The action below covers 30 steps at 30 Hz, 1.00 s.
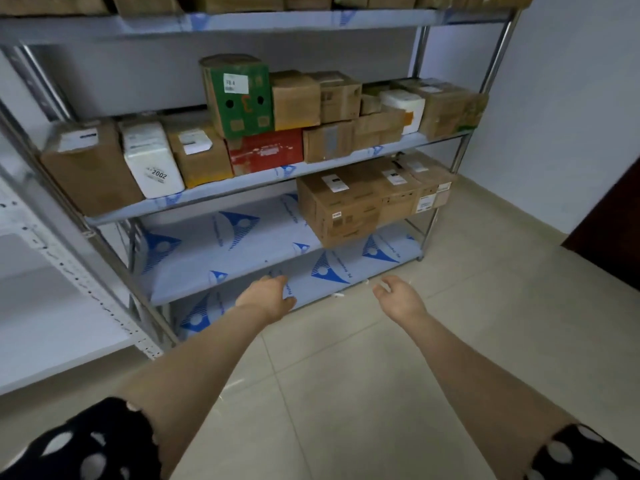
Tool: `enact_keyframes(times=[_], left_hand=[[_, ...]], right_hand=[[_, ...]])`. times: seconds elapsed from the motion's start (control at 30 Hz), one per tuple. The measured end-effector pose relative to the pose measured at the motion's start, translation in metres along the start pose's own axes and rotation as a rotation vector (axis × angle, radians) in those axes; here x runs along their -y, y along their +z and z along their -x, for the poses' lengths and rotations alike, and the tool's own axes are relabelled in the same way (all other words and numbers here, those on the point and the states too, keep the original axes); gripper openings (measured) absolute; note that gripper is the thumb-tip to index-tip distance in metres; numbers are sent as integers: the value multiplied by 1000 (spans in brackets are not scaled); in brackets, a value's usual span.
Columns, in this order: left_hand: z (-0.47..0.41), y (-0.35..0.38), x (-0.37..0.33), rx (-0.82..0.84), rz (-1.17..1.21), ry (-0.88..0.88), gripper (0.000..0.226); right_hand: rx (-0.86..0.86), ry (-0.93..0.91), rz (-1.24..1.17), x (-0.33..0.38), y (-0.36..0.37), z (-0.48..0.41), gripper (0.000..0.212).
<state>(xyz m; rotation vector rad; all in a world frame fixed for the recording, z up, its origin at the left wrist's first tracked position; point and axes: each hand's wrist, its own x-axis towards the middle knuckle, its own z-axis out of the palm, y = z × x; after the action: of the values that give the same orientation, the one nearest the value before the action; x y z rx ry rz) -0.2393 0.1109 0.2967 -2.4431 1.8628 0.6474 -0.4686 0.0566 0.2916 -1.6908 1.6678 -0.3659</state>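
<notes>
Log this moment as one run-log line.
left hand: open, reaching toward film-covered shelf | right hand: open, empty, over floor | large cardboard box: on that shelf, untouched

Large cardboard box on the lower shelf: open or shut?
Shut: the large cardboard box has a flat closed top with a label.

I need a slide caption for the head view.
Empty left hand and right hand reach toward the shelf holding a cardboard box.
</notes>
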Motion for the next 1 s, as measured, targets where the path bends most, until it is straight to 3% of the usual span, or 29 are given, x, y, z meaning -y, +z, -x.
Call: enact_keyframes(times=[0.27, 0.4, 0.53, 0.63, 0.73, 0.9, 1.0], left_hand=[[-171, -8, -51, 34, -20, -16, 51], [-277, -14, -73, 38, 10, 4, 50], [-367, -16, -90, 81, 56, -37, 50], [-419, -15, -101, 119, 61, -77, 48], [-464, -12, -110, 128, 129, -167, 47], [-526, 5, -117, 99, 317, -398, 41], [-555, 14, -120, 52, 469, -562, 43]], right_hand=[[39, 37, -17, -11, -28, -180, 47], [44, 31, 21, -12, -35, -290, 15], [67, 24, 88, 0, -42, -389, 37], [115, 38, 119, -2, -44, -444, 24], [179, 38, 160, -12, -42, -495, 29], [197, 15, 117, -16, -43, -588, 13], [209, 53, 72, -13, -38, -630, 31]])
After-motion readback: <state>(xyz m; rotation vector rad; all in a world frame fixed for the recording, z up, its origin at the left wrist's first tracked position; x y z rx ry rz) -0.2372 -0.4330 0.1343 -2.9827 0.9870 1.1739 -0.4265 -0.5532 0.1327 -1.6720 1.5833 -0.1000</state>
